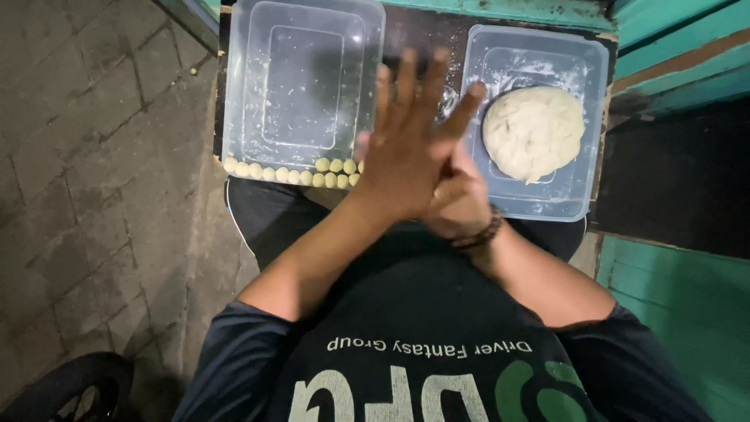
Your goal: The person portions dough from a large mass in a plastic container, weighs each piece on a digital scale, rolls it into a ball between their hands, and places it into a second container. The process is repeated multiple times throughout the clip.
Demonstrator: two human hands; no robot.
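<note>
Head view, looking down over a seated lap. At left, clear plastic tray [301, 86] on the left half of the dark board [422, 35]; small dough balls [291, 173] lined in one row along its near edge, a short second row begun at the near right corner; rest of the tray floor bare, so filling judged barely started. At centre, left hand [410, 152] flat, fingers spread and stretched forward, laid palm-down across right hand [461, 205], which lies beneath with a beaded bracelet [478, 236] at the wrist; palms pressed together, whatever sits between them hidden, so hold on any piece of dough cannot be told. At right, second clear tray [539, 207], floured, on the right half of the board; large dough lump [533, 131] resting toward its far right corner, most of the dough judged still unportioned.
</note>
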